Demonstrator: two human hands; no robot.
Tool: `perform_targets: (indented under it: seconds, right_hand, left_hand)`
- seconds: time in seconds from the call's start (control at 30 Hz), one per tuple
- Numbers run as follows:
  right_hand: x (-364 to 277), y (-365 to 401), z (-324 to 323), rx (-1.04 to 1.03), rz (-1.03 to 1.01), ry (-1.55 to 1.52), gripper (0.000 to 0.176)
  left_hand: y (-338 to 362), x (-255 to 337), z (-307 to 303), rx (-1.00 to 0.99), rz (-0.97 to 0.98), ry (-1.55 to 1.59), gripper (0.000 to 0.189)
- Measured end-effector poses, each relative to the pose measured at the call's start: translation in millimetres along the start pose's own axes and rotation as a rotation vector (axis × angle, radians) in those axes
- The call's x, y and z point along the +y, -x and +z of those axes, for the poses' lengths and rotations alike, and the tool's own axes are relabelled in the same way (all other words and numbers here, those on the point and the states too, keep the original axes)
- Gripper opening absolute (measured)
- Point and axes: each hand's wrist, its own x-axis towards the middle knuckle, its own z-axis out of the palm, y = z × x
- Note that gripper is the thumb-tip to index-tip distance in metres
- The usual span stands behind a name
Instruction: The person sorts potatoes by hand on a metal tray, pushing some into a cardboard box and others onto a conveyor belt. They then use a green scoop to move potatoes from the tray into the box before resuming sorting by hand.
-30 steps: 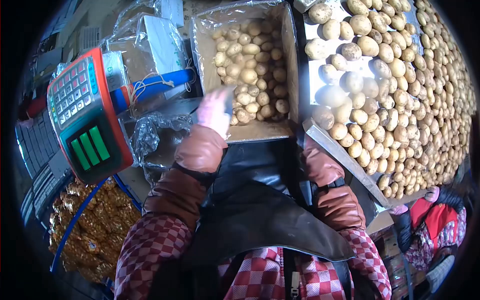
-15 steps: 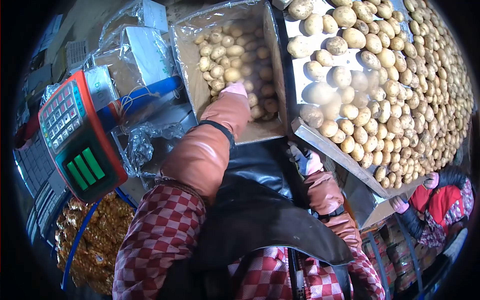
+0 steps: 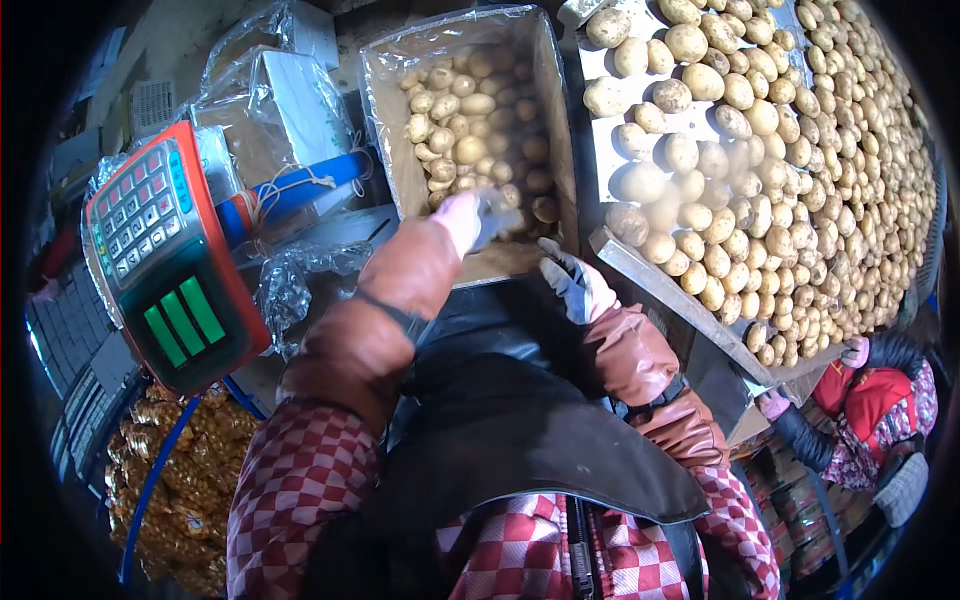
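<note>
A plastic-lined box (image 3: 390, 130) holds a heap of potatoes (image 3: 470, 150). Over the box's near part is my left hand (image 3: 478, 218), in a pink and grey glove; its fingers are smeared by motion, so what they hold, if anything, cannot be made out. Beside the box's near right corner is my right hand (image 3: 578, 282), gloved too, its fingers loosely apart with nothing seen in them. To the right, many potatoes (image 3: 780, 210) cover a sloping table with a wooden edge (image 3: 680, 310).
An orange-framed scale display (image 3: 185, 260) on a blue post (image 3: 310, 185) stands at left. Behind it are plastic-wrapped boxes (image 3: 300, 110). An orange-brown net sack (image 3: 165, 500) lies lower left. Another person (image 3: 870, 405) is at the table's lower right.
My left hand has moved back from the potatoes toward the box's near side. My right hand has risen toward the box's near right corner. The view has shifted slightly.
</note>
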Motion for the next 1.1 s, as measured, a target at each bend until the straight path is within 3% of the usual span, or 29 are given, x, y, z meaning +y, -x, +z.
perform_targets:
  seconds: [0.03, 0.07, 0.1, 0.13, 0.2, 0.23, 0.27, 0.37, 0.4, 0.43, 0.5, 0.53, 0.57, 0.6, 0.63, 0.67, 0.7, 0.77, 0.8, 0.83, 0.87, 0.93, 0.97, 1.03, 1.1]
  right_hand:
    - [-6, -6, 2, 0.004, -0.003, -0.006, 0.048]
    - [-16, -10, 3, -0.256, 0.228, -0.372, 0.043]
    - [-24, -11, 6, -0.518, 0.455, -0.735, 0.039]
    - [-28, -4, 19, -0.247, 0.399, -0.377, 0.035]
    - [-4, -3, 16, -0.250, 0.377, -0.325, 0.033]
    - [2, 0, 15, -0.254, 0.357, -0.271, 0.032]
    - [9, 9, 13, -0.224, 0.403, -0.563, 0.029]
    - [8, 31, 7, -0.038, 0.484, -0.695, 0.029]
    - [5, 41, 7, 0.006, 0.420, -0.717, 0.031]
    - [-11, 48, 6, -0.075, 0.342, -0.500, 0.032]
    - [7, 58, 5, -0.214, -0.464, -0.200, 0.030]
    - [8, 63, 4, -0.209, -0.467, -0.201, 0.030]
    - [8, 68, 2, -0.102, -0.244, -0.345, 0.030]
    - [7, 72, 0, 0.004, -0.019, -0.484, 0.030]
    - [8, 77, -3, 0.003, -0.020, -0.484, 0.030]
    - [8, 82, -6, 0.050, -0.032, -0.486, 0.031]
    - [9, 85, -10, 0.096, -0.046, -0.487, 0.033]
    - [17, 94, -20, 0.010, -0.088, -0.503, 0.038]
    - [22, 99, -22, -0.002, -0.210, -0.529, 0.042]
    - [23, 102, -23, -0.013, -0.335, -0.556, 0.046]
    - [31, 98, -35, -0.183, -0.445, -0.570, 0.056]
    - [39, 115, -45, -0.075, -0.390, -0.539, 0.059]
    - [45, 128, -49, 0.036, -0.321, -0.505, 0.062]
    - [40, 144, -64, 0.017, -0.257, -0.555, 0.058]
    - [36, 155, -74, 0.009, -0.206, -0.754, 0.063]
  left_hand:
    - [-26, -57, 48, -0.084, -0.035, 0.849, 0.041]
    - [7, -37, 47, -0.178, -0.050, 0.974, 0.039]
    - [46, -9, 32, -0.245, 0.015, 0.471, 0.043]
    - [58, -5, 35, -0.227, 0.087, 0.380, 0.042]
    - [74, 6, 37, -0.219, 0.164, 0.287, 0.042]
    - [79, 16, 35, -0.186, 0.174, 0.050, 0.035]
    - [81, 24, 36, -0.148, 0.183, -0.183, 0.030]
    - [82, 42, 47, -0.217, 0.079, -0.010, 0.027]
    - [84, 52, 50, -0.229, 0.186, -0.173, 0.030]
    - [83, 53, 56, -0.235, 0.192, -0.181, 0.030]
    - [75, 45, 76, -0.138, 0.244, -0.110, 0.036]
    - [67, 38, 89, -0.130, 0.240, -0.098, 0.038]
    - [64, 42, 97, -0.131, 0.241, -0.100, 0.038]
    - [60, 49, 108, -0.162, -0.001, 0.469, 0.038]
    - [57, 58, 118, -0.184, -0.255, 1.035, 0.038]
    - [51, 67, 127, -0.197, -0.446, 1.390, 0.040]
    - [50, 71, 134, -0.194, -0.445, 1.387, 0.040]
    - [52, 73, 154, -0.176, -0.215, 1.024, 0.038]
    - [48, 72, 159, -0.252, -0.189, 0.787, 0.035]
    - [51, 76, 161, -0.253, -0.192, 0.775, 0.035]
    - [55, 81, 165, -0.287, -0.170, 0.743, 0.032]
    - [62, 95, 165, -0.363, -0.188, 0.567, 0.026]
    - [42, 79, 172, -0.597, -0.132, 0.487, 0.025]
    - [35, 69, 194, -0.313, -0.107, 0.671, 0.025]
    - [38, 68, 202, 0.058, 0.132, 0.602, 0.028]
